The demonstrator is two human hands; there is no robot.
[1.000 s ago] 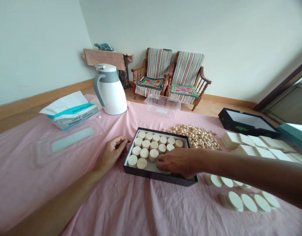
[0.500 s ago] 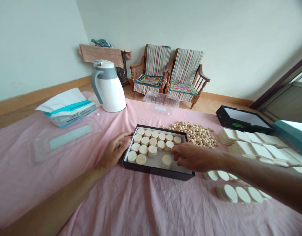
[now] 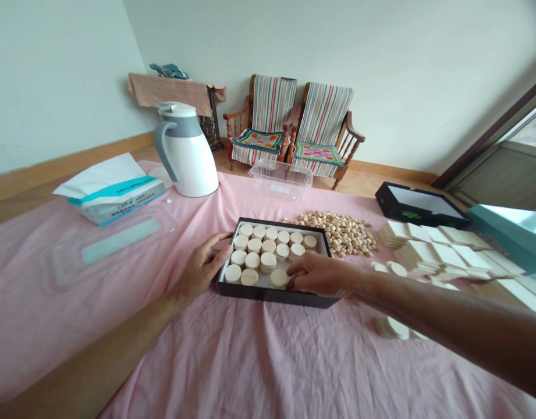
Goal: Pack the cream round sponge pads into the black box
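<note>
A shallow black box (image 3: 272,295) with a white inside lies on the pink cloth, holding rows of stacked round wooden discs (image 3: 252,261). My left hand (image 3: 203,265) grips the box's left side, thumb and fingers bent against its edge. Inside the box, near the front wall, my right hand (image 3: 313,274) has its fingers closed against the right side of a short stack of wooden discs (image 3: 279,279). Part of that stack and the box's right front corner are hidden by this hand.
Small wooden pieces (image 3: 344,231) lie heaped behind the box. Square wooden tiles (image 3: 440,256) and more discs (image 3: 392,327) sit to the right, before a black lid (image 3: 425,203). A white jug (image 3: 192,163), tissue pack (image 3: 114,195) and clear plastic trays (image 3: 281,179) stand around.
My right hand has moved left and toward me inside the box, and the front disc stack has shifted left with it. The left hand stays at the box's side. The view has tilted slightly.
</note>
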